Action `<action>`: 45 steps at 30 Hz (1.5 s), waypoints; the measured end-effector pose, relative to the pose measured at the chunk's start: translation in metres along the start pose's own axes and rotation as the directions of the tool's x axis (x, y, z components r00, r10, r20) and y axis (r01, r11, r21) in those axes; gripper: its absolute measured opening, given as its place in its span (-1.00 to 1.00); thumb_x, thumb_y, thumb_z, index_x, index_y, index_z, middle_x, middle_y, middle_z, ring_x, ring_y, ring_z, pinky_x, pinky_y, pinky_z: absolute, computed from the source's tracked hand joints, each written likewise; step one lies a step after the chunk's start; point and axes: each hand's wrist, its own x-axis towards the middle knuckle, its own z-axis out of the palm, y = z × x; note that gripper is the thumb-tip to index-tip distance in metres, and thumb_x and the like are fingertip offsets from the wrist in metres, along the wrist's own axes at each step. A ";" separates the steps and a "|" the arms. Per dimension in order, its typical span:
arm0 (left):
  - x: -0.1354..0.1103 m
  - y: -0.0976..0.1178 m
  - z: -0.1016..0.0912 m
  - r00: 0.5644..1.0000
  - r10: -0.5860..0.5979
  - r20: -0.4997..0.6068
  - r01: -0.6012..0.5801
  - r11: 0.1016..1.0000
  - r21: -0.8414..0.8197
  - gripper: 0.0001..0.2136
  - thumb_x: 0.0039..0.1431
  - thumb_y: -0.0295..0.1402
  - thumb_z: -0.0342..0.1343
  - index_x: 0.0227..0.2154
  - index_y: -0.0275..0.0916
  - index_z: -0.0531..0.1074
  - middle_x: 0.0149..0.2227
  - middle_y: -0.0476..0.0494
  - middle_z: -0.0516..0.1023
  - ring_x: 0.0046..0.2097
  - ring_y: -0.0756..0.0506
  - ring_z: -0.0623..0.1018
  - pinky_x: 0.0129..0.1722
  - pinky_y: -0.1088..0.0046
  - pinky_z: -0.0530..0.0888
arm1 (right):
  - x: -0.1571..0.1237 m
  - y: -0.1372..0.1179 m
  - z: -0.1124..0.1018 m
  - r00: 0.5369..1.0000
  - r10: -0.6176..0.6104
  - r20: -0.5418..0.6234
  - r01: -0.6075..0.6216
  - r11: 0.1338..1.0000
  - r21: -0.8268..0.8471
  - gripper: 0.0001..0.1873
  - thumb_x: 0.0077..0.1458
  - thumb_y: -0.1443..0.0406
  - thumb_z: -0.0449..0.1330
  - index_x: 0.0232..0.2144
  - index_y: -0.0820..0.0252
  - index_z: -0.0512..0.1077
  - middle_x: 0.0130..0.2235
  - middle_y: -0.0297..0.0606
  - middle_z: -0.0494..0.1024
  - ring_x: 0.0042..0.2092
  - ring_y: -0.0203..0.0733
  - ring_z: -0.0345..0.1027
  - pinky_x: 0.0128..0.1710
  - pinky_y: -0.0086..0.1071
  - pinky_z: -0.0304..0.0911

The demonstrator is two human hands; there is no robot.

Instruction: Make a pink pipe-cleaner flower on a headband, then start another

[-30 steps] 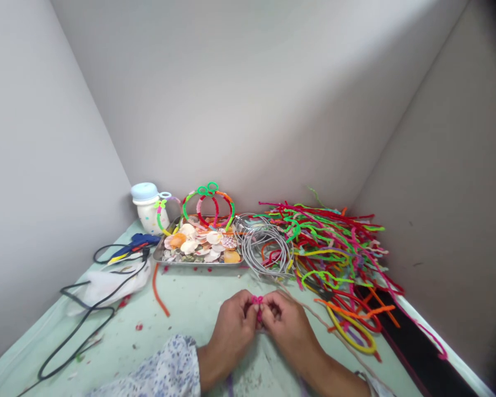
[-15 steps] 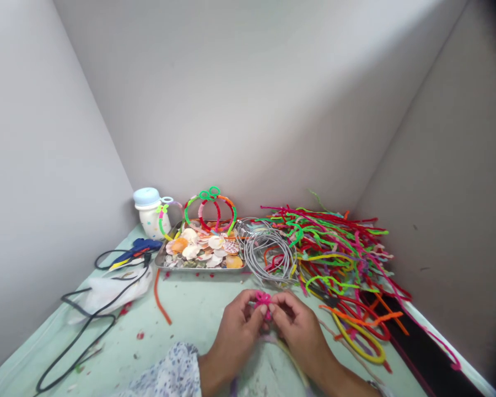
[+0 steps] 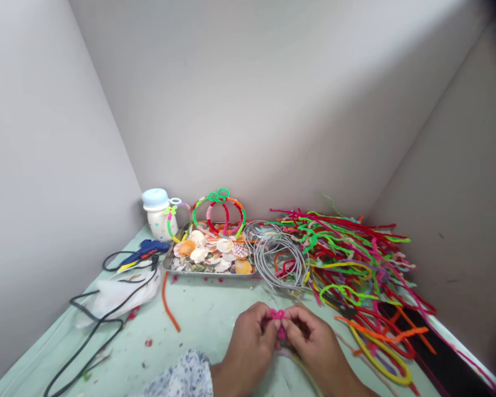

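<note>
Between my fingertips is a pink pipe cleaner (image 3: pixel 279 315) bent into small loops, low over the front of the table. My left hand (image 3: pixel 250 344) pinches its left side with thumb and forefinger. On the opposite side my right hand (image 3: pixel 314 339) grips it the same way, thumbs nearly meeting. Part of the pink piece is hidden by the fingers. Below the hands, a pale and yellowish fuzzy strand (image 3: pixel 303 372) runs toward the front edge.
A metal tray (image 3: pixel 209 273) of seashells bears pipe-cleaner hoops (image 3: pixel 243 212). Right of it lie coiled grey wire (image 3: pixel 268 275) and a heap of coloured pipe cleaners (image 3: pixel 347 248). At left are a white jar (image 3: pixel 156 223), a blue glue gun (image 3: pixel 149 249), its black cord and a plastic bag (image 3: pixel 116 298).
The whole view has shifted, so everything sits slightly further right and lower. Both hands still pinch the pink pipe cleaner, whose loops now show at a slightly different angle.
</note>
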 end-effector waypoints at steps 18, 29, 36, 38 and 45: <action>0.003 0.003 0.001 0.999 -0.025 0.026 0.030 0.982 -0.186 -0.87 0.16 -0.32 0.04 -0.38 -0.28 0.38 -0.59 0.04 0.35 -0.55 0.05 0.33 -0.54 0.57 0.29 | -0.001 -0.005 -0.006 0.998 -0.056 -0.022 0.055 0.997 -0.053 -0.80 0.13 0.18 0.07 -0.41 0.18 0.37 -0.43 -0.31 0.39 -0.39 -0.21 0.29 -0.40 -0.43 0.23; 0.004 0.001 0.001 0.999 -0.036 0.010 0.037 0.993 -0.114 -0.88 0.14 -0.36 0.03 -0.45 -0.28 0.37 -0.58 0.03 0.35 -0.52 0.02 0.33 -0.52 0.56 0.29 | -0.001 -0.003 -0.002 1.000 0.010 0.011 -0.010 1.000 0.018 -0.80 0.08 0.20 0.11 -0.48 0.21 0.38 -0.46 -0.32 0.37 -0.44 -0.25 0.26 -0.47 -0.44 0.23; 0.002 -0.003 0.001 0.999 -0.045 0.000 0.045 0.996 -0.070 -0.90 0.12 -0.38 0.03 -0.47 -0.27 0.36 -0.57 0.03 0.36 -0.51 0.02 0.34 -0.52 0.56 0.27 | -0.001 -0.005 0.000 0.994 0.098 0.053 -0.103 0.990 0.097 -0.81 0.04 0.18 0.14 -0.49 0.19 0.36 -0.50 -0.34 0.35 -0.45 -0.25 0.23 -0.49 -0.43 0.26; 0.003 -0.005 0.001 0.999 -0.049 0.001 0.049 0.997 -0.062 -0.90 0.10 -0.38 0.04 -0.48 -0.27 0.36 -0.56 0.01 0.38 -0.50 0.01 0.36 -0.52 0.55 0.27 | -0.002 -0.006 0.000 0.992 0.107 0.061 -0.114 0.986 0.118 -0.81 0.03 0.18 0.14 -0.49 0.18 0.35 -0.51 -0.35 0.35 -0.45 -0.25 0.24 -0.47 -0.42 0.26; 0.005 0.001 0.002 0.994 -0.105 0.034 0.110 0.968 -0.226 -0.87 0.08 -0.31 0.10 -0.45 -0.28 0.37 -0.62 0.05 0.36 -0.58 0.05 0.32 -0.56 0.57 0.28 | -0.001 -0.013 -0.002 0.994 0.099 0.052 -0.106 0.982 0.154 -0.83 0.04 0.21 0.13 -0.50 0.18 0.33 -0.55 -0.41 0.31 -0.50 -0.29 0.20 -0.51 -0.46 0.17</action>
